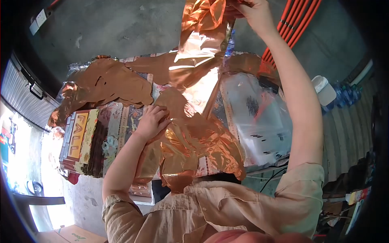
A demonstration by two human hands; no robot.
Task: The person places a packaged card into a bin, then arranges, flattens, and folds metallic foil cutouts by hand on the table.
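My right hand (pixel 248 10) is raised at the top, fingers closed on the upper end of a long, shiny copper-coloured foil piece (pixel 198 44). The foil hangs from it down to the table, catching bright light. My left hand (pixel 154 121) rests lower, its bent fingers pressed on the edge of a matte brown part of the foil (pixel 172 101). Crumpled copper foil (pixel 210 141) spreads between my arms and over the near table edge. Left of it lies a stack of flat brown foil cutouts (pixel 113 83). Folds hide where one foil piece ends and another begins.
Clear plastic bags (pixel 259 121) lie on the right of the patterned tablecloth (pixel 117 121). A stack of printed "FALL" packs (pixel 79 135) stands at left. Behind are a water bottle (pixel 230 44) and orange pipes (pixel 289 24). A white container (pixel 324 89) stands at right.
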